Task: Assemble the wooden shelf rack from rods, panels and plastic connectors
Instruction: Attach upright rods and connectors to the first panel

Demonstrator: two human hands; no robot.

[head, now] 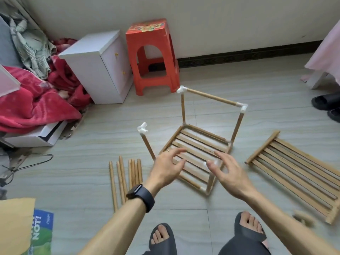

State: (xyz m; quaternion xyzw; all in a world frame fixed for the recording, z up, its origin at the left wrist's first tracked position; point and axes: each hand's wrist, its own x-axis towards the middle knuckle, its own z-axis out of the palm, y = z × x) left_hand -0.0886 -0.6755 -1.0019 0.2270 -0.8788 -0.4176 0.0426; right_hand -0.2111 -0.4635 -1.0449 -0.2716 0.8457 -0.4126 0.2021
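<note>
Fingers (pixel 176 151) of the left hand (pixel 165 168): spread wide and straight, holding nothing, above the near-left part of the slatted panel; ring on one finger, black watch (pixel 140 196) on the wrist. Fingers (pixel 220 156) of the right hand (pixel 230 175): loosely spread, holding nothing, over the panel's near-right corner; thumb just beside a white connector there, contact too blurred to tell. Partly built rack (pixel 193 144): stands on the floor (pixel 92 144) in mid-frame, one slatted panel as its base, upright rods at the corners. Top rod (pixel 211 97): joins the two far uprights through white corner connectors (pixel 181 89). Near-left upright: tilted outward, capped by a lone white connector (pixel 142 128). Loose rods (pixel 127 179): a bundle lying side by side on the floor, left of the rack, under the left forearm. Second slatted panel (pixel 294 173): flat on the floor to the right, apart from the rack. Surroundings: red stool (pixel 152 57) and white cabinet (pixel 99 67) against the wall, red blanket (pixel 31 100) at left, dark slippers (pixel 161 240) on both feet at the bottom edge.
</note>
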